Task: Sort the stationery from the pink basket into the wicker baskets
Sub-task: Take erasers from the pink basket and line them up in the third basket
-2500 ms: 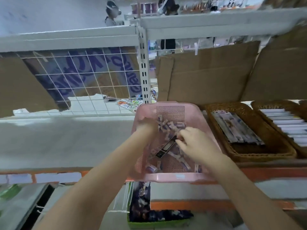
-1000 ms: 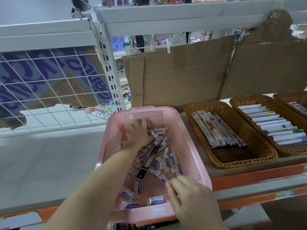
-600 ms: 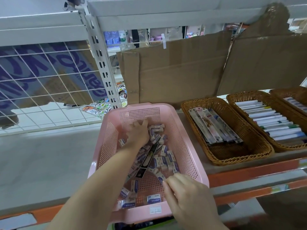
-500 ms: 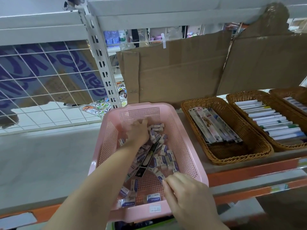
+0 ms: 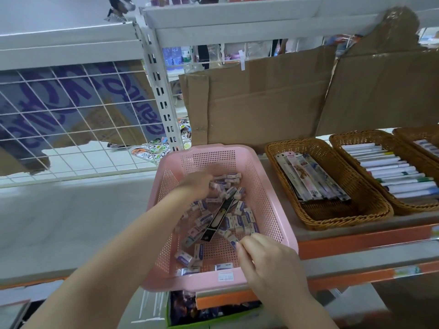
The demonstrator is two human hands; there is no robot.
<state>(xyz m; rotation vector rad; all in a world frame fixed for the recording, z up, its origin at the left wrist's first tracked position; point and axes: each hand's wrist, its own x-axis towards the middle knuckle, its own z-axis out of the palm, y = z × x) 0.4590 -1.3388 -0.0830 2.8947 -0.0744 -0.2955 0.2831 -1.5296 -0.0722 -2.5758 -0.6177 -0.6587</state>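
Pink basket (image 5: 273, 210) overhanging shelf (image 5: 356, 238) edge; left hand (image 5: 198, 182) blurred, grip unclear; right hand (image 5: 266, 260) pinching an eraser (image 5: 234, 241).

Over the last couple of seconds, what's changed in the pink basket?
The right hand drew back from the long black pack to the near end of the pink basket, fingers among the small erasers. The left hand, blurred, rummages at the far end. The black pack and wicker baskets are unmoved.
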